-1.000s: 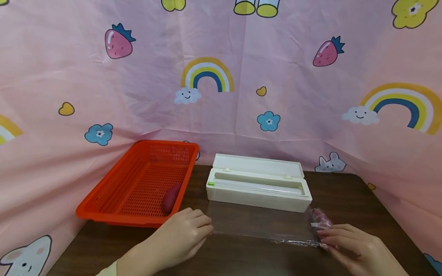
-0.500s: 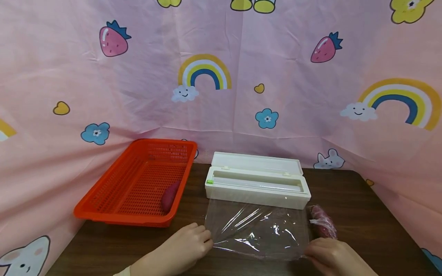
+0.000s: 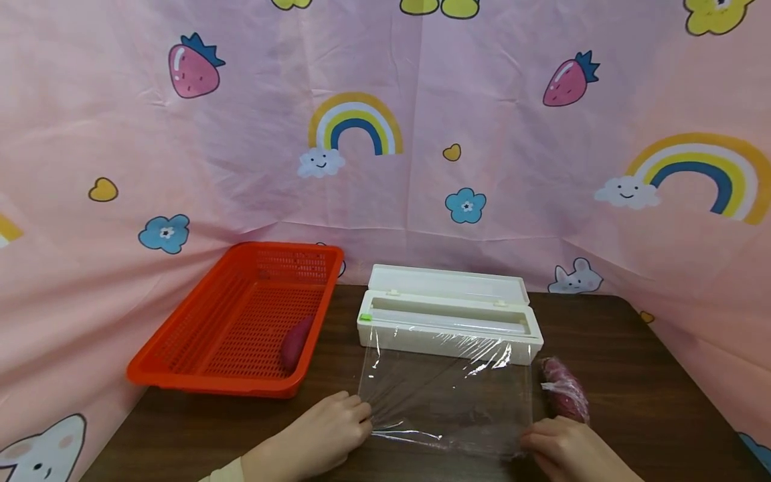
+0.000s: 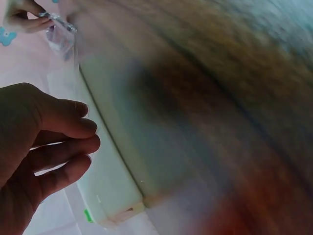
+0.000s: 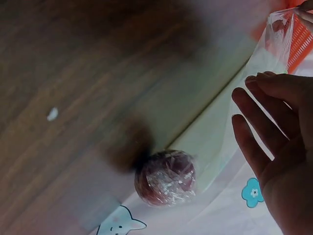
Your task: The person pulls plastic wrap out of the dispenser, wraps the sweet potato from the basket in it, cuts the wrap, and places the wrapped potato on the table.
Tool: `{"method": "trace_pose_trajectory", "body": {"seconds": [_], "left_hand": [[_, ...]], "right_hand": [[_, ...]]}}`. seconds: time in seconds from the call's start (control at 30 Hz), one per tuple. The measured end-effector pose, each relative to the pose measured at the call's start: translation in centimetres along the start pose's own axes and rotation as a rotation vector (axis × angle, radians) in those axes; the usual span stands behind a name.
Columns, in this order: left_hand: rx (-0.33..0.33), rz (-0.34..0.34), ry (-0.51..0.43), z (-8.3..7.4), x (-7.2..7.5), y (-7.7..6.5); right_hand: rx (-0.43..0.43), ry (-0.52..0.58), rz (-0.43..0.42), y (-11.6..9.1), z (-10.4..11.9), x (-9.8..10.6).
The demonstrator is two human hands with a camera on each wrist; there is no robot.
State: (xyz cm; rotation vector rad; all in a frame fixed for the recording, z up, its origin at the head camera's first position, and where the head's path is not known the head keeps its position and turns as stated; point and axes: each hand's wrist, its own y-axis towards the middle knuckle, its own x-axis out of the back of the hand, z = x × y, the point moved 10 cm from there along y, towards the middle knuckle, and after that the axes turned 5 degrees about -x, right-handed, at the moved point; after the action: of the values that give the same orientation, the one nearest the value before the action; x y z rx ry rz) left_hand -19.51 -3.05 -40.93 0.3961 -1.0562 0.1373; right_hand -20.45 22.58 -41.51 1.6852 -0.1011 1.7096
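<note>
A clear sheet of plastic wrap [image 3: 448, 402] stretches from the white wrap dispenser [image 3: 452, 345] toward the front of the table. My left hand [image 3: 328, 428] pinches its near left corner, and my right hand [image 3: 569, 445] pinches the near right corner. Inside the dispenser, whose lid stands open, lies the wrap roll [image 3: 446, 321]. Just beyond my right hand is a purple sweet potato [image 3: 566, 388] wrapped in film, its end also visible in the right wrist view. Another sweet potato [image 3: 296, 345], with no film on it, lies in the orange basket [image 3: 328, 301].
The basket stands on the left of the dark wooden table [image 3: 614, 375], left of the dispenser. A pink patterned cloth [image 3: 512, 201] hangs behind and at both sides of the table.
My right hand has moved left and nearer the body, away from the wrapped sweet potato. The plastic wrap is drawn out farther toward the front; my left hand has moved slightly nearer too.
</note>
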Motion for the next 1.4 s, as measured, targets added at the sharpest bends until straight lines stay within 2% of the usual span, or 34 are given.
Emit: {"method": "trace_pose_trajectory", "body": {"seconds": [0.2, 0.37, 0.57, 0.63, 0.7, 0.77, 0.87, 0.93, 1.0, 1.1, 1.17, 1.27, 1.33, 1.4], "left_hand": [[-0.004, 0.043, -0.008, 0.0, -1.4, -0.1], [-0.003, 0.091, -0.053, 0.0, -2.3, -0.2], [0.011, 0.158, -0.117, 0.1, -2.9, -0.2], [0.020, 0.157, -0.132, 0.3, -2.6, -0.3], [0.030, 0.123, -0.136, 0.5, -1.7, -0.2], [0.041, 0.066, -0.135, 0.9, -0.5, -0.1], [0.068, -0.057, -0.126, 2.1, 2.3, 0.3], [0.096, -0.133, -0.121, 3.6, 4.5, 0.5], [0.148, -0.205, -0.119, 5.6, 6.7, 0.4], [0.273, -0.240, -0.141, 9.8, 8.9, 0.0], [0.386, -0.215, -0.184, 13.1, 9.4, -0.6], [0.548, -0.116, -0.243, 17.5, 8.8, -1.6], [0.620, -0.043, -0.277, 19.9, 7.9, -2.2], [0.657, 0.017, -0.299, 21.7, 7.0, -2.8]], "right_hand": [[-0.020, 0.036, 0.074, -0.8, -1.4, -2.3], [-0.031, 0.035, 0.125, -1.9, -2.7, -4.4], [0.026, 0.005, 0.172, -1.5, -1.7, -4.3], [0.037, -0.004, 0.163, -1.3, -1.4, -4.0], [0.028, -0.010, 0.163, -1.0, -1.0, -3.8], [0.025, -0.008, 0.160, -1.0, -1.0, -3.6], [-0.003, 0.005, 0.182, -0.9, -1.1, -3.7], [-0.025, 0.016, 0.202, -0.8, -1.2, -3.6], [-0.053, 0.024, 0.228, -0.7, -1.3, -3.6], [-0.063, 0.021, 0.234, -0.6, -1.3, -3.5], [-0.059, 0.013, 0.224, -0.5, -1.2, -3.4], [-0.045, 0.002, 0.205, -0.6, -1.1, -3.4], [-0.044, 0.002, 0.202, -0.7, -1.2, -3.6], [-0.042, 0.010, 0.198, -1.0, -1.5, -4.0]]}}
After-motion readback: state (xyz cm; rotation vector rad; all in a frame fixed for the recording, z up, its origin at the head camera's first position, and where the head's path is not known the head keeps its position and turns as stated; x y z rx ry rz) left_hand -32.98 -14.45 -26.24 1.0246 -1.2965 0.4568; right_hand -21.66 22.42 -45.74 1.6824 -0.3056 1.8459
